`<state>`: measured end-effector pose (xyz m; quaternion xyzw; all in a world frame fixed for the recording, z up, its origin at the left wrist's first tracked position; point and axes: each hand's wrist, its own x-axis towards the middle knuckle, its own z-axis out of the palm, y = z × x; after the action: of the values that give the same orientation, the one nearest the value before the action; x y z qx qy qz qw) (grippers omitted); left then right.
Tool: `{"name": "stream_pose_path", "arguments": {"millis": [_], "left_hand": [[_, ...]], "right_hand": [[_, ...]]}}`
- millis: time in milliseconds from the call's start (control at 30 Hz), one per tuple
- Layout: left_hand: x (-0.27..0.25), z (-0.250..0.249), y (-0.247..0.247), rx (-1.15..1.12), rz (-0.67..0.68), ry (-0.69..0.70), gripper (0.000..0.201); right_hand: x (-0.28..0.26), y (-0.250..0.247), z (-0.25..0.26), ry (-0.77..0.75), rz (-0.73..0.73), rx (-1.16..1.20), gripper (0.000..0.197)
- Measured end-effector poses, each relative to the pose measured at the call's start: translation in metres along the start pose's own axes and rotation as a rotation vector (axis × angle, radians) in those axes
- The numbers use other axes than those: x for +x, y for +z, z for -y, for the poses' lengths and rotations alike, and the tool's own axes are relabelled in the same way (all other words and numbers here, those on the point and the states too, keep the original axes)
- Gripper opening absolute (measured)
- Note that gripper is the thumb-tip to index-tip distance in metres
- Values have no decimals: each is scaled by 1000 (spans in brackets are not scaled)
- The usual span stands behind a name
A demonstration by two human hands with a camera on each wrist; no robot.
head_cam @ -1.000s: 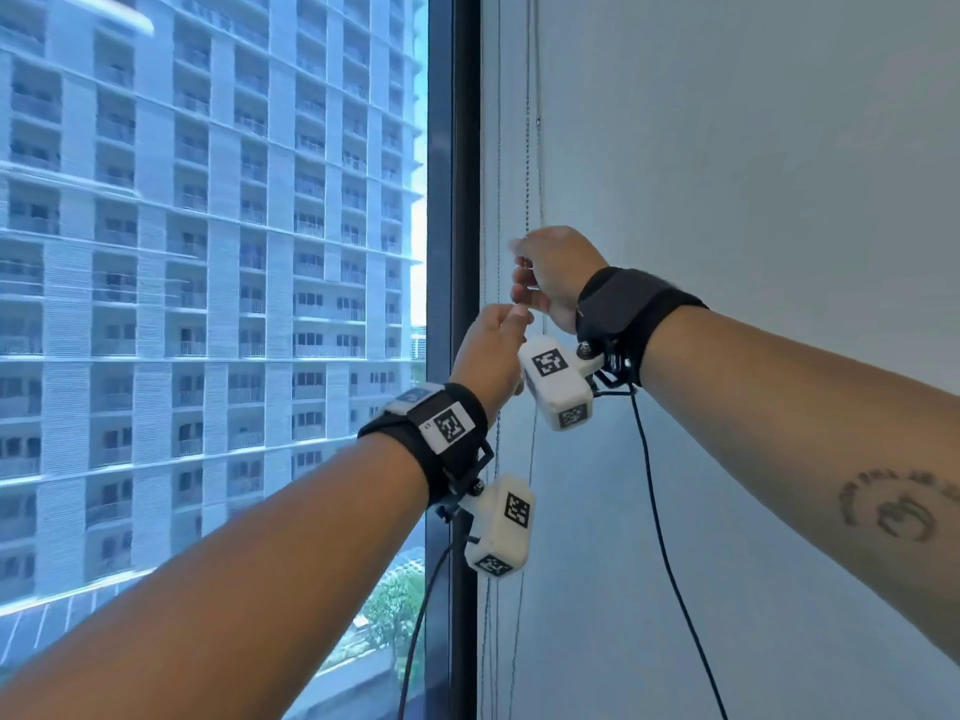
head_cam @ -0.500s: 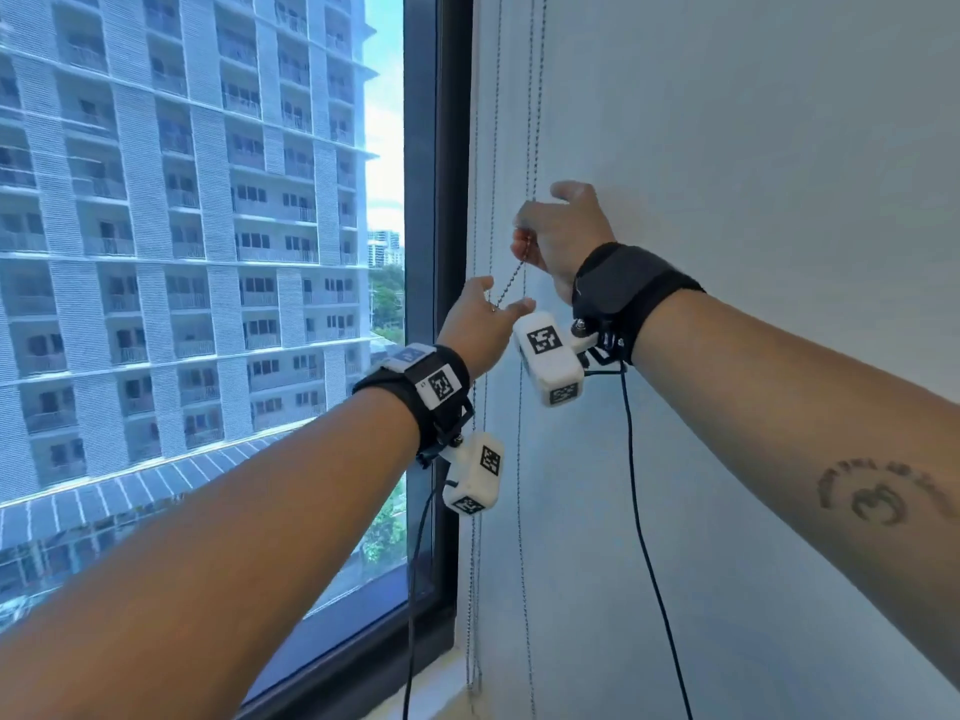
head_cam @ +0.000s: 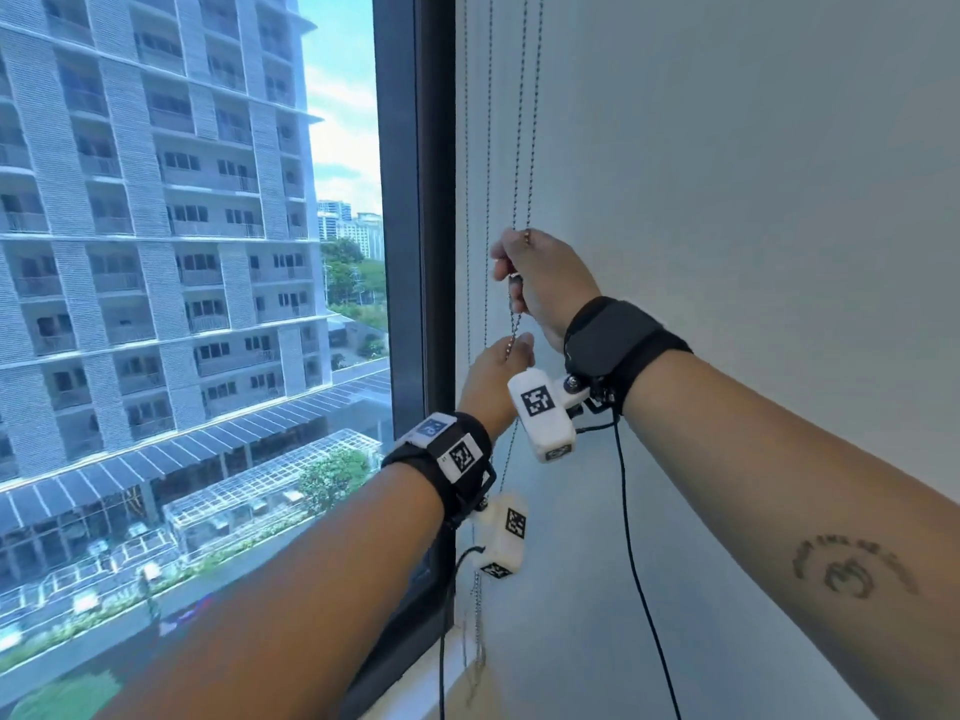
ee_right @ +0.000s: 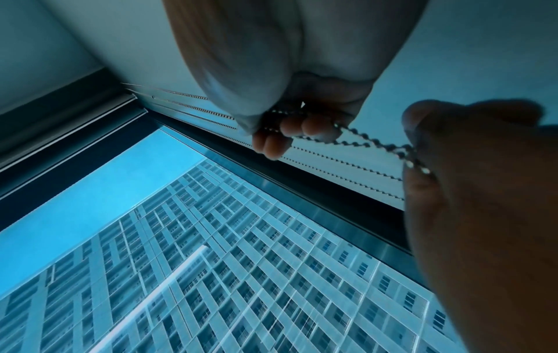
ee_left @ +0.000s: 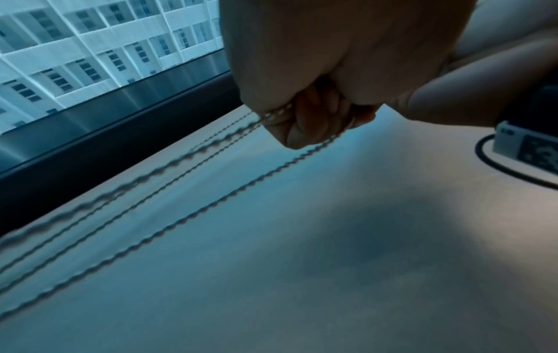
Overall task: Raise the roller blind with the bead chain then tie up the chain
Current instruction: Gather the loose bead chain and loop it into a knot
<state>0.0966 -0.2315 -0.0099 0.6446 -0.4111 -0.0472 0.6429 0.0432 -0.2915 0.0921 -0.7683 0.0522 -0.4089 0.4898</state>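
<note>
The metal bead chain [head_cam: 524, 148] hangs as two strands along the white wall beside the window. My right hand [head_cam: 511, 272] grips both strands, fingers curled round them [ee_right: 286, 133]. A short doubled stretch of chain [ee_right: 371, 143] runs down from it to my left hand [head_cam: 511, 350], which pinches it just below [ee_left: 281, 114]. Under the left hand the chain [head_cam: 511, 449] drops on toward the sill. The blind's fabric is not in view; a pale rail [ee_right: 75, 112] crosses the top of the window.
A dark window frame [head_cam: 421, 252] stands left of the chains, with glass and a tower block beyond. Two thinner chains [head_cam: 478, 200] hang nearer the frame. The white wall [head_cam: 753, 200] fills the right. A pale sill [head_cam: 467, 683] lies below. Black camera cables [head_cam: 639, 563] dangle from my wrists.
My hands, close together a second ago, have drawn apart: the right one stands above the left, and the stretch of chain between them has gone from slanted to nearly vertical.
</note>
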Motion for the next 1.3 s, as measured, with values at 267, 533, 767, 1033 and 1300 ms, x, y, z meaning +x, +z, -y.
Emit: {"name": "stream_pose_path", "arguments": {"millis": [267, 533, 767, 1033, 1300], "left_hand": [[-31, 58, -3, -165, 83, -140, 37], [-79, 94, -7, -72, 215, -135, 23], [-105, 74, -20, 165, -146, 284, 45], [-110, 28, -12, 945, 288, 652, 25], [-127, 48, -38, 1227, 343, 322, 61]], "right_hand": [[-41, 22, -38, 78, -14, 204, 34], [-102, 33, -89, 166, -65, 492, 29], [-139, 29, -126, 274, 17, 376, 29], [-205, 35, -166, 335, 327, -142, 33], [-200, 3, -155, 427, 445, 28, 20]]}}
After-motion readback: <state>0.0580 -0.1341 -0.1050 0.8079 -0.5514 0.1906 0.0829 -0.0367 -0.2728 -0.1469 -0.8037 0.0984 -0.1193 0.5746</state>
